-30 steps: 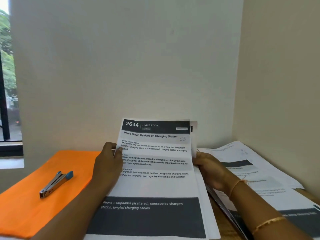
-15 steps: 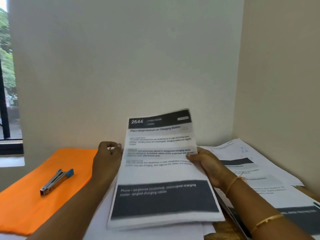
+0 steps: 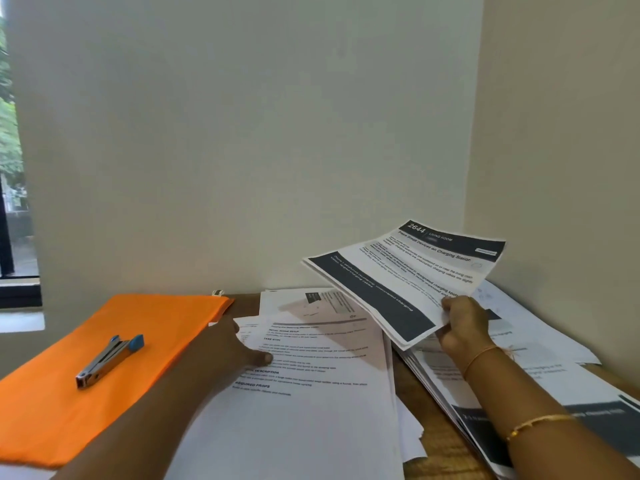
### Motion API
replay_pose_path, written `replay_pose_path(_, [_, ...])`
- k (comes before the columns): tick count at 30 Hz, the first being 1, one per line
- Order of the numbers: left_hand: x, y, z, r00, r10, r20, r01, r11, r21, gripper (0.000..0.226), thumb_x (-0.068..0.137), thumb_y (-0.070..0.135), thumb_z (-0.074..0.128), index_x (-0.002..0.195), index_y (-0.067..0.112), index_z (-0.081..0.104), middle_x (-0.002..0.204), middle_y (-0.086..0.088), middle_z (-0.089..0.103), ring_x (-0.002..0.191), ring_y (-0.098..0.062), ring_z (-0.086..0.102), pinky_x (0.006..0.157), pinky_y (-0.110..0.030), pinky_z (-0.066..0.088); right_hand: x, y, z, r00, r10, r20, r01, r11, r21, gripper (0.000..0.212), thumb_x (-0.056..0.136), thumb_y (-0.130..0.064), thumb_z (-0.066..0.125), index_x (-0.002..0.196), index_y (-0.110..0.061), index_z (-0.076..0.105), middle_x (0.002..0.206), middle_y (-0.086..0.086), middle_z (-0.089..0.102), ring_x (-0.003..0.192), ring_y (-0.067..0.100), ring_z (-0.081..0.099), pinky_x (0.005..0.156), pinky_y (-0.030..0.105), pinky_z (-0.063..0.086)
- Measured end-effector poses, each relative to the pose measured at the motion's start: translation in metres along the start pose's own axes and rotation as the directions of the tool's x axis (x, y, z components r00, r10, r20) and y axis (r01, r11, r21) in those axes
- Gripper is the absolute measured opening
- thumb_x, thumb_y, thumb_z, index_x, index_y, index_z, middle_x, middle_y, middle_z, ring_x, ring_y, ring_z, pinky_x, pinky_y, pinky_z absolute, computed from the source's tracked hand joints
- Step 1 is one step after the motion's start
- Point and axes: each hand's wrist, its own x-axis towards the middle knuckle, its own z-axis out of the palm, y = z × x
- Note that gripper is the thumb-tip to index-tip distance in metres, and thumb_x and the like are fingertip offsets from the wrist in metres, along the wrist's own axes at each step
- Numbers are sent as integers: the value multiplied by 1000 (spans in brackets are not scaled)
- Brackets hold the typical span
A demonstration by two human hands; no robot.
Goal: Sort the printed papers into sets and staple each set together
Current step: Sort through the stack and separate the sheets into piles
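The set (image 3: 405,282) has swung right, now pinched aloft by the right hand (image 3: 464,327) alone; the left hand (image 3: 239,348) has let go and rests loosely on the pile (image 3: 311,393), stapler (image 3: 107,358) on the folder (image 3: 69,410)

The raised printed sheet (image 3: 408,271) is showing "2644" and "LIVING ROOM" in its dark header, with "Place Small Devices on Charging Station" beneath. The top sheet of the desk pile (image 3: 311,403) is carrying the headings "TASK GOAL", "DESCRIPTION" and "REQUIRED PROPS".
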Motion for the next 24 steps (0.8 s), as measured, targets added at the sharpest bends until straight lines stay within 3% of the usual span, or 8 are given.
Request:
replay_pose_path(3, [0,2,-3,1000,-14,16,13,999,49,79,69,43,80,132,12,43,132,-6,53,98,-15,47,76,-25,36,-1,0,1,1000,-8,0,8,1000,-20,17,90,-5,52,86,-22,52,96,10,63,91,31,62,93,49,50])
replay_pose_path(7, [1,6,-7,999,-37,-4,37,998,41,63,71,32,81,124,12,53,127,-6,56,112,-20,51,83,-26,39,0,0,-1,1000,-17,-10,17,999,-28,20,91,-4,51,82,-22,51,89,7,61,91,30,62,93,49,50])
replay_pose_path(9, [2,6,-9,999,-41,-6,41,999,-4,53,69,29,83,114,13,57,120,-5,59,107,-21,53,81,-27,41,0,0,-2,1000,-27,-3,27,999,-28,17,91,-5,50,85,-20,52,88,6,62,86,28,63,91,48,51])
replay_pose_path(13, [5,6,-15,999,-17,-36,18,1000,15,30,73,31,80,87,18,57,92,1,59,83,-13,52,60,-22,37,1,-1,-2,998,-53,-35,52,998,-44,14,91,-5,49,97,-18,52,99,10,62,87,29,62,86,47,53])
replay_pose_path(17, [6,5,-17,973,73,-220,-68,997,30,28,86,35,66,72,13,53,68,-2,50,61,-13,44,51,-27,26,1,0,-3,993,-94,-68,94,996,-8,27,92,-4,47,116,-13,54,98,7,63,79,24,63,69,37,55])
replay_pose_path(21, [8,3,-20,917,154,-368,-191,980,-64,21,94,29,54,83,12,57,81,-11,59,78,-28,54,56,-30,30,-1,-1,-5,967,-198,-158,202,979,6,36,95,-1,40,127,-11,53,110,7,61,75,16,59,54,24,49])
replay_pose_path(24, [4,5,-21,861,173,-479,-263,956,-128,20,95,30,51,86,14,56,71,-3,57,68,-20,53,54,-29,34,-3,-3,-7,949,-233,-211,245,969,34,39,96,-2,36,131,-12,51,113,6,59,73,10,57,43,15,46])
